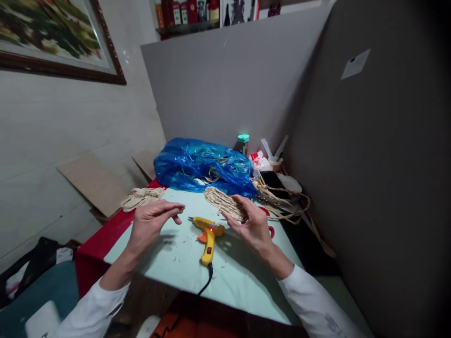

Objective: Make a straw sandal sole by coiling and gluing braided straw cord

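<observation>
Gripping the near end of a flat oval coil of braided straw (217, 201) in the right hand (254, 229), with thumb below and fingers along the right edge; far end left free, tilted up and to the left, above the bench (243, 286). Raised opposite, well apart from the coil: the left hand (151, 221), palm turned inward, fingertips drawn near the thumb; too small to tell whether anything sits in that grip. Between and below both hands, lying on the pale green cover, a yellow hot glue gun (208, 249), nozzle toward the upper left, orange trigger on the left side, red switch on the handle, black cord running off the near edge. Partly hidden behind the right hand, red-handled scissors (271, 232). Beyond the left hand, near the left edge, a bundle of braided straw cord (141, 199). Toward the back, a crumpled blue plastic bag (197, 162) with straw showing inside, and beside it a jar with a turquoise lid (243, 138). To the right, loose straw strips (303, 203).
</observation>
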Demonstrator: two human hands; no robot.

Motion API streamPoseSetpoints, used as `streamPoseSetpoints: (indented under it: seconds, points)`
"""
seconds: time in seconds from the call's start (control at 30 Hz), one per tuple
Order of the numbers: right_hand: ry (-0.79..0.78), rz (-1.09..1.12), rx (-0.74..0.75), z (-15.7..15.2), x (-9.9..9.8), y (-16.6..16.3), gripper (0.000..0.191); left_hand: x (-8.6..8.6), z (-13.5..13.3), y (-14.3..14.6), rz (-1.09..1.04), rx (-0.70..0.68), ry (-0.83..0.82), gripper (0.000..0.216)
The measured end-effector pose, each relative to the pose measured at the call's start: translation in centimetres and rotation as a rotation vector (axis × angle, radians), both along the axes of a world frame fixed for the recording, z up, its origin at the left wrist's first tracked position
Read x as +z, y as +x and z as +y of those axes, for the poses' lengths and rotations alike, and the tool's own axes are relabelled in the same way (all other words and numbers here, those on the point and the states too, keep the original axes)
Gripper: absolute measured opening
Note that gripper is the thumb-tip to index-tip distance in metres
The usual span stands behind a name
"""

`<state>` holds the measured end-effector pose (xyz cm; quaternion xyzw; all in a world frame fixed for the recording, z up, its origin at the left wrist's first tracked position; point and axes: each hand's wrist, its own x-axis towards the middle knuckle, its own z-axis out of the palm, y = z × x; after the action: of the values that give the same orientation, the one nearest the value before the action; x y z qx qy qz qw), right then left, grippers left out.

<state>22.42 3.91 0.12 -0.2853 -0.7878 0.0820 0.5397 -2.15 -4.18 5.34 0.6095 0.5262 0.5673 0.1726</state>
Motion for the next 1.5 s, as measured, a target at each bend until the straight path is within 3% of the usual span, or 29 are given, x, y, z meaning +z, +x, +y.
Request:
streamPoseSetpoints:
  seconds: [0.2, 0.33, 0.4, 0.5, 0.6, 0.7, 0.83, 0.97, 1.13, 1.5]
  points:
    - [-0.005, 0.001, 0.005, 1.4, -1.3, 0.2, 0.035, 0.6, -2.2, -0.3, -0.181, 0.081, 0.077, 0.020]
    - [-0.011, 0.001, -0.002, 2.0, -1.6, 0.5, 0.038, 2.8, -2.6, -2.8, -0.336, 0.240, 0.348, 0.017]
    - [-0.014, 0.005, -0.011, 2.1, -1.3, 0.8, 0.040, 4.2, -2.9, -4.0, -0.426, 0.233, 0.511, 0.017]
    - [-0.023, 0.011, -0.022, 1.8, -1.0, 0.9, 0.044, 5.8, -3.3, -4.8, -0.376, 0.279, 0.531, 0.024]
    - [-0.037, -0.007, -0.015, 1.4, -1.0, 0.6, 0.045, 5.8, -3.0, -3.9, -0.112, 0.294, 0.561, 0.025]
    - [-0.027, -0.031, 0.018, 0.9, -1.5, -0.1, 0.046, 4.2, -1.4, -1.2, 0.404, 0.149, 0.456, 0.027]
    - [0.001, -0.080, 0.065, 0.5, -2.0, -0.7, 0.043, 1.7, 1.6, 2.5, 0.754, -0.182, 0.306, 0.040]
    - [0.006, -0.106, 0.043, 0.8, -2.3, -0.6, 0.042, 1.0, 3.6, 3.4, 0.993, -0.365, 0.234, 0.045]
    - [-0.001, -0.131, 0.013, 1.7, -1.6, -0.4, 0.041, 1.7, 5.2, 3.3, 1.102, -0.395, 0.216, 0.043]
    - [0.055, -0.255, 0.008, 2.7, 3.0, -0.3, 0.037, 2.3, 9.6, 2.7, 1.015, -0.453, 0.383, 0.028]
